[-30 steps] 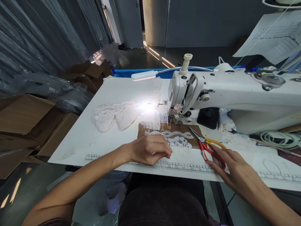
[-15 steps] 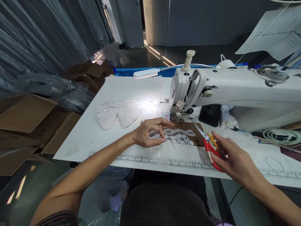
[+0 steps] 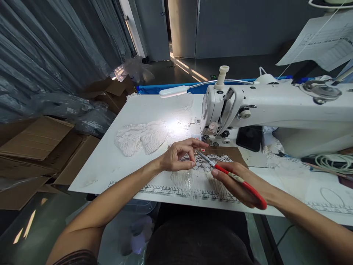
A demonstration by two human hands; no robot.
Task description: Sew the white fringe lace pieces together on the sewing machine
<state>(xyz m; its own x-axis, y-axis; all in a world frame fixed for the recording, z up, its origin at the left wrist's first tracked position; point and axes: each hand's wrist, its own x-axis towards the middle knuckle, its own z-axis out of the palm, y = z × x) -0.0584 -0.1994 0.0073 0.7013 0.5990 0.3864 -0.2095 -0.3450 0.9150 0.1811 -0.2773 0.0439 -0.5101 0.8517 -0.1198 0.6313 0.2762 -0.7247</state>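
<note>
My left hand (image 3: pixel 180 156) hovers over white lace trim (image 3: pixel 202 165). Its thumb and index finger are pinched, while the other fingers reach toward the presser foot; anything between the fingertips is too small to make out. My right hand (image 3: pixel 237 182) grips red-handled scissors (image 3: pixel 249 189). Their metal blades point up and left, with the tips close to my left fingertips. Under the lace lies a brown board (image 3: pixel 228 151). The needle area of the white sewing machine (image 3: pixel 220 103) is just beyond my hands.
More gathered white lace (image 3: pixel 140 138) lies on the left of the table (image 3: pixel 96 162). A lamp (image 3: pixel 173 91) lights the work. A black phone (image 3: pixel 249 138) rests under the machine arm. Printed rulers (image 3: pixel 165 190) run along the front edge. Cardboard boxes (image 3: pixel 41 138) stand at left.
My right hand has brought the scissors left and turned them, so the blades now reach my left hand. My left hand keeps its pinch. The view has shifted slightly.
</note>
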